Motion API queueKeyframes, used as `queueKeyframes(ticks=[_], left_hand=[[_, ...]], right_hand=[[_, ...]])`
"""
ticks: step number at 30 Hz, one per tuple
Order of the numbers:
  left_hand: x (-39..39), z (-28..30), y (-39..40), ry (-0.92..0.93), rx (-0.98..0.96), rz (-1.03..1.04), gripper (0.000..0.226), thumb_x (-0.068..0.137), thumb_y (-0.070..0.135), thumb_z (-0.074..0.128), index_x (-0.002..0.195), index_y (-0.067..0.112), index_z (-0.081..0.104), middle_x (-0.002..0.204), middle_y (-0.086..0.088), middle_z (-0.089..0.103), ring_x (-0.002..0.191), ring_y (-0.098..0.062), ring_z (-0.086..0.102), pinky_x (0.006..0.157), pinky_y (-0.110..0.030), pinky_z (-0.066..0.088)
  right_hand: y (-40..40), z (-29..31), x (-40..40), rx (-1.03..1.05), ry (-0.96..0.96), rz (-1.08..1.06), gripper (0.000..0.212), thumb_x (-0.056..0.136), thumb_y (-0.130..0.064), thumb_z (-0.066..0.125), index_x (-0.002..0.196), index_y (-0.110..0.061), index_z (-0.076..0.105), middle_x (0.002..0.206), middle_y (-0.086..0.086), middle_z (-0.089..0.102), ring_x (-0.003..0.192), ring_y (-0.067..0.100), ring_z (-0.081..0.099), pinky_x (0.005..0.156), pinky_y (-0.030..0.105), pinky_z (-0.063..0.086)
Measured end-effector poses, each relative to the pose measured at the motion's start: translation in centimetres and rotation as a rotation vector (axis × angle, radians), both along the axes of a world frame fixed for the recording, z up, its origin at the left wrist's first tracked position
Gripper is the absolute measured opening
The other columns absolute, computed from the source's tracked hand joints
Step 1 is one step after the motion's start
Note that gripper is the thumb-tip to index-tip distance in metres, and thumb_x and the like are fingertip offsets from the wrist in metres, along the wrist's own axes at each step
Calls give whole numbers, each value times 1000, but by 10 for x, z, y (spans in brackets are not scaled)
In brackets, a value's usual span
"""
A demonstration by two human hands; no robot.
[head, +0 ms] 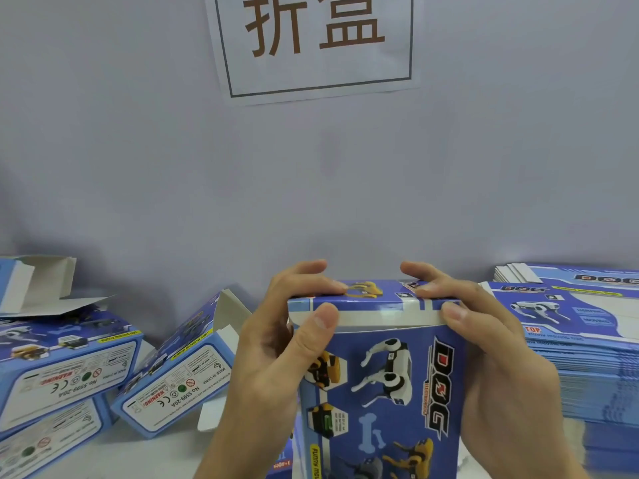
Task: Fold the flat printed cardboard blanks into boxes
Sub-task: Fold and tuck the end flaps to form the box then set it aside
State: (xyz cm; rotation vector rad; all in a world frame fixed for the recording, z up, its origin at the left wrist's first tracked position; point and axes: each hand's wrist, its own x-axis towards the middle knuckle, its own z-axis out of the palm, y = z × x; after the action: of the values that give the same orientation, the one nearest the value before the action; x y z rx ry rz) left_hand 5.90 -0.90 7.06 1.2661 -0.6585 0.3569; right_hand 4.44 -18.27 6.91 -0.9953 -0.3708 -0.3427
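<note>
1. You hold the blue dog-print box (380,382) upright in front of you, its long axis running up and down, with the far end hidden below the frame. Every place below is told from this box.
2. Your left hand (276,347) wraps the box's left side: thumb pressed on the white strip at the top front edge, fingers curled over the top flap (366,290).
3. Your right hand (491,357) mirrors it on the right side, thumb on the same strip, fingers bent over the flap's right end. Both grips are closed on the box.
4. The relation that counts: the flap lies directly above both grips, and its tuck edge runs crosswise between your thumbs. Both hands sit equally near it, so I judge that the coming press goes straight down, along the box's long axis.
5. The white strip looks not quite seated, so the top closure seems unfinished.
6. Left of the box lie folded boxes (173,378), some with flaps open. Right of it stands the stack of flat blanks (594,361).
</note>
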Motion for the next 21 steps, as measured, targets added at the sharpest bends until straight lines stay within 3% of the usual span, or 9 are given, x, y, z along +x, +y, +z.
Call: queueKeyframes(ticks=[3, 12, 14, 16, 18, 21], left_hand=[[1, -1, 3, 20, -5, 23, 21, 74, 42, 72, 91, 30, 75, 128, 6, 62, 112, -29, 67, 72, -37, 61], [2, -3, 2, 82, -9, -19, 21, 64, 36, 69, 79, 24, 78, 124, 5, 64, 127, -29, 56, 76, -38, 60], [1, -4, 4, 83, 2, -21, 21, 64, 39, 74, 81, 26, 78, 126, 5, 63, 129, -29, 55, 78, -40, 61], [-1, -3, 5, 57, 65, -16, 36, 60, 53, 86, 86, 30, 77, 129, 9, 60, 128, -26, 57, 77, -43, 62], [-2, -3, 4, 12, 135, 41, 45, 57, 64, 85, 89, 35, 76, 130, 14, 58, 122, -23, 62, 71, -42, 62], [-2, -2, -2, -46, 131, 135, 39, 61, 66, 82, 87, 36, 76, 125, 15, 61, 119, -19, 63, 66, -37, 63]], right_hand=[[0, -2, 1, -10, -10, 0, 21, 74, -16, 56, 75, -16, 77, 124, 3, 70, 101, 30, 72, 67, 35, 62], [1, -5, 2, -47, -20, -11, 17, 75, -17, 58, 72, -18, 74, 122, 2, 69, 98, 28, 73, 61, 32, 60], [0, -6, 3, -51, -11, -3, 16, 74, -17, 58, 70, -16, 74, 121, 2, 70, 98, 26, 73, 60, 31, 60], [-2, -8, 4, -46, -9, -3, 18, 74, -17, 57, 70, -16, 75, 122, 4, 69, 101, 25, 72, 62, 31, 60], [-4, -9, 5, -49, -27, 17, 17, 74, -17, 58, 72, -16, 74, 125, 5, 67, 106, 30, 70, 67, 36, 62], [-5, -11, 6, -100, -94, 26, 6, 73, -20, 70, 76, -18, 74, 130, 5, 64, 110, 41, 67, 70, 43, 61]])
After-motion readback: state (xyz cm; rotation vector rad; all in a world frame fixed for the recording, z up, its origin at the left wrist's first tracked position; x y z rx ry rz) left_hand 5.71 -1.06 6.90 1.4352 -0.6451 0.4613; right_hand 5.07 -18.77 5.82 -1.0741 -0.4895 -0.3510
